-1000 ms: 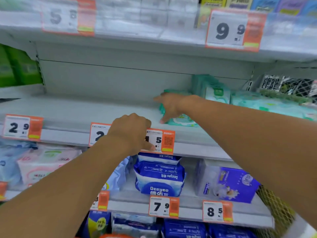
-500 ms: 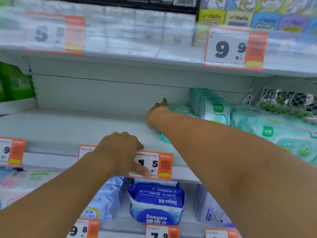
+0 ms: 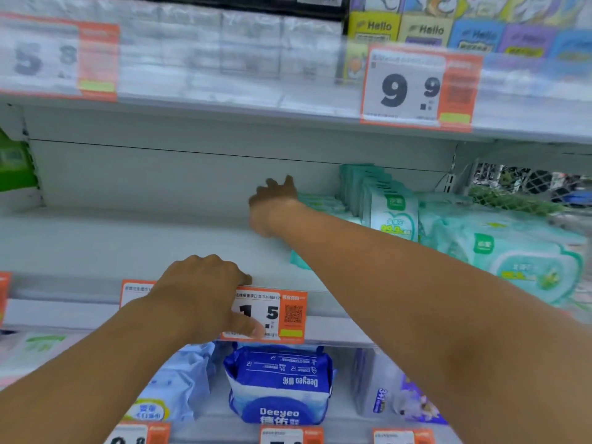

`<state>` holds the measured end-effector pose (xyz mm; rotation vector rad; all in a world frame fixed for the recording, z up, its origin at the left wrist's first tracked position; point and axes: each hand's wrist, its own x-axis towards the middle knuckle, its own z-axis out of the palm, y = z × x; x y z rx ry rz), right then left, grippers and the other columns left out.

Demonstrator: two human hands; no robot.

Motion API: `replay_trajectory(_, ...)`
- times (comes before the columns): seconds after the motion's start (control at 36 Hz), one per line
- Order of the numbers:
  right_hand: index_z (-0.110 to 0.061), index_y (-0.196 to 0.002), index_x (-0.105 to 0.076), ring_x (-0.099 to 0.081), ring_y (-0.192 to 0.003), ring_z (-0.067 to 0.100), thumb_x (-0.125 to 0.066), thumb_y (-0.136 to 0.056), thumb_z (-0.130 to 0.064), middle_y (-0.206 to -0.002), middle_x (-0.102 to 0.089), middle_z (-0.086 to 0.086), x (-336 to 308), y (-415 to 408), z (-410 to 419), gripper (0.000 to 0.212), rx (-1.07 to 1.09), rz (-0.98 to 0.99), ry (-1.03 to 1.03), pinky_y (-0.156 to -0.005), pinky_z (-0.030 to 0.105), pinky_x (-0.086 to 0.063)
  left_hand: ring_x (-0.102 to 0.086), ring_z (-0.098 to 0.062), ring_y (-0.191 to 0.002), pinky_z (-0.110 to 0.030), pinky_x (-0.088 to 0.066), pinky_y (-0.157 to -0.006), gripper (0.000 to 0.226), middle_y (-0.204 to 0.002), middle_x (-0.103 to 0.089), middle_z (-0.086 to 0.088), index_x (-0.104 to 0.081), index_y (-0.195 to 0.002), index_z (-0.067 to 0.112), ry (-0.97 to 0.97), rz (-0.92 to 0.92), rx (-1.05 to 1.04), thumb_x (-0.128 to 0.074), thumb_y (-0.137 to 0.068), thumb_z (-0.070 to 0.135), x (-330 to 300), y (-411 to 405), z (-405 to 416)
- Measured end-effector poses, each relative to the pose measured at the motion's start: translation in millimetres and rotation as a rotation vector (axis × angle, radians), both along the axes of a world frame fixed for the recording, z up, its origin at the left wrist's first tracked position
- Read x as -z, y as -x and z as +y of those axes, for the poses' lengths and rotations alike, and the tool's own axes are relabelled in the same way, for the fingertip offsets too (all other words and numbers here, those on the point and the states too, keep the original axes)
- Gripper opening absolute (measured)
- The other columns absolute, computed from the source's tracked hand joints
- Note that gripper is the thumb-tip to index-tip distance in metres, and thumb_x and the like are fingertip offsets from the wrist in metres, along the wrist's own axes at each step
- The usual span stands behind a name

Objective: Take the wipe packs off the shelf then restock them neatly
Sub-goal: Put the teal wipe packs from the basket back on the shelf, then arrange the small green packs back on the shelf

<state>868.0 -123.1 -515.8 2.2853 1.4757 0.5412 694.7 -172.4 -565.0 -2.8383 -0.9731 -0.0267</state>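
Restocking is looking partway done: the right hand (image 3: 272, 203) is reaching among the wipe packs (image 3: 392, 209), its grip unclear; most of the shelf (image 3: 128, 238) is lying bare, while the left hand (image 3: 205, 296) is clasping its edge.

Middle shelf (image 3: 134, 241) in front of me: grey, bare across its left and centre. At three o'clock a row of mint-green wipe packs (image 3: 389, 206) stands upright on it, front to back, and just beside them at four o'clock larger green wipe bundles (image 3: 512, 251) lie flat. One flat green pack (image 3: 299, 261) lies near the front edge, mostly hidden under my forearm. An orange price tag (image 3: 272, 314) reading 1.5 hangs on the shelf's front rail at six o'clock.
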Motion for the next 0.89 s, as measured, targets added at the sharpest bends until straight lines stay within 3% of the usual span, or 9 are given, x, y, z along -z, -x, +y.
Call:
replay_trajectory(0.08, -0.02, -0.134, -0.053, -0.045, -0.129, 0.03, -0.044, -0.097, -0.028, -0.138, -0.052, 0.006, -5.6, 12.5, -22.1, 0.039, -0.156, -0.044, -0.146, -0.108, 0.05, -0.03, -0.056, -0.013, -0.107, -0.028, -0.044, -0.091, 0.078, -0.119, -0.061, 0.012, -0.052, -0.133, 0.04, 0.022, 0.019, -0.005, -0.057, -0.069, 0.084, -1.6, 0.1, 1.3)
replay_trajectory(0.28, -0.015, -0.112, -0.063, -0.056, -0.113, 0.032, -0.048, -0.091, -0.023, -0.116, -0.062, 0.009, 5.1, 17.9, -115.3, 0.027, -0.387, -0.048, -0.39, -0.096, 0.04, -0.041, -0.056, -0.023, -0.115, -0.035, -0.042, -0.096, 0.073, -0.125, -0.06, 0.001, -0.052, -0.13, 0.032, 0.012, -0.028, -0.013, -0.061, -0.073, 0.078, 4.3, 3.2, -3.7)
replay_trajectory(0.39, -0.014, -0.103, -0.068, -0.061, -0.103, 0.034, -0.049, -0.086, -0.03, -0.106, -0.067, 0.01, 29.0, 51.4, -191.7, 0.03, -0.495, 0.243, -0.571, -0.087, 0.044, -0.05, -0.037, -0.026, -0.139, -0.047, -0.022, -0.117, 0.072, -0.145, -0.046, -0.005, -0.037, -0.144, 0.022, -0.186, -0.293, 0.067, -0.068, -0.084, 0.048, 32.2, 35.6, -41.9)
replay_trajectory(0.47, -0.017, -0.093, -0.069, -0.061, -0.092, 0.032, -0.051, -0.088, -0.032, -0.093, -0.068, 0.007, 68.7, 91.6, -250.7, 0.023, -0.53, 0.421, -0.657, -0.08, 0.043, -0.051, -0.055, -0.032, -0.118, -0.045, -0.044, -0.098, 0.058, -0.127, -0.059, -0.009, -0.05, -0.135, 0.017, -0.117, -0.588, 0.207, -0.067, -0.083, 0.037, 68.4, 92.8, -81.3)
replay_trajectory(0.56, -0.023, -0.091, -0.065, -0.063, -0.087, 0.031, -0.055, -0.089, -0.034, -0.091, -0.067, 0.001, 106.1, 124.3, -293.6, 0.015, -0.495, 0.449, -0.235, -0.078, 0.042, -0.052, -0.062, -0.029, -0.104, -0.038, -0.05, -0.081, 0.037, -0.109, -0.067, -0.004, -0.06, -0.115, 0.025, 0.18, -0.394, 0.125, -0.059, -0.086, 0.048, 115.0, 162.9, -99.5)
replay_trajectory(0.61, -0.025, -0.098, -0.065, -0.062, -0.098, 0.027, -0.058, -0.091, -0.037, -0.102, -0.067, -0.001, 120.1, 146.7, -308.2, 0.015, -0.42, 0.414, 0.107, -0.084, 0.039, -0.051, -0.063, -0.029, -0.102, -0.036, -0.05, -0.079, 0.034, -0.103, -0.069, -0.005, -0.065, -0.104, 0.028, 0.251, -0.142, 0.026, -0.057, -0.084, 0.055, 134.2, 210.5, -103.3)
replay_trajectory(0.67, -0.023, -0.101, -0.063, -0.06, -0.103, 0.026, -0.061, -0.093, -0.035, -0.104, -0.064, -0.001, 124.5, 170.3, -310.8, 0.015, -0.423, 0.409, 0.354, -0.084, 0.033, -0.047, -0.065, -0.027, -0.099, -0.034, -0.05, -0.081, 0.03, -0.099, -0.07, -0.005, -0.069, -0.101, 0.027, 0.319, -0.053, -0.073, -0.062, -0.084, 0.05, 141.6, 254.8, -106.0)
replay_trajectory(0.78, -0.016, -0.121, -0.065, -0.058, -0.105, 0.024, -0.062, -0.097, -0.035, -0.113, -0.065, 0.004, 119.7, 226.8, -292.2, 0.031, -0.488, 0.453, 0.589, -0.084, 0.03, -0.043, -0.065, -0.024, -0.096, -0.031, -0.049, -0.081, 0.021, -0.096, -0.071, -0.003, -0.071, -0.098, 0.023, 0.354, -0.029, -0.22, -0.07, -0.086, 0.04, 133.6, 328.1, -111.0)
replay_trajectory(0.89, -0.011, -0.122, -0.065, -0.059, -0.098, 0.027, -0.061, -0.097, -0.035, -0.114, -0.066, 0.008, 118.8, 283.1, -253.2, 0.035, -0.545, 0.453, 0.651, -0.078, 0.029, -0.043, -0.065, -0.019, -0.094, -0.029, -0.05, -0.08, 0.018, -0.1, -0.072, 0.001, -0.072, -0.094, 0.028, 0.33, 0.05, -0.33, -0.067, -0.087, 0.044, 108.2, 376.8, -113.9)
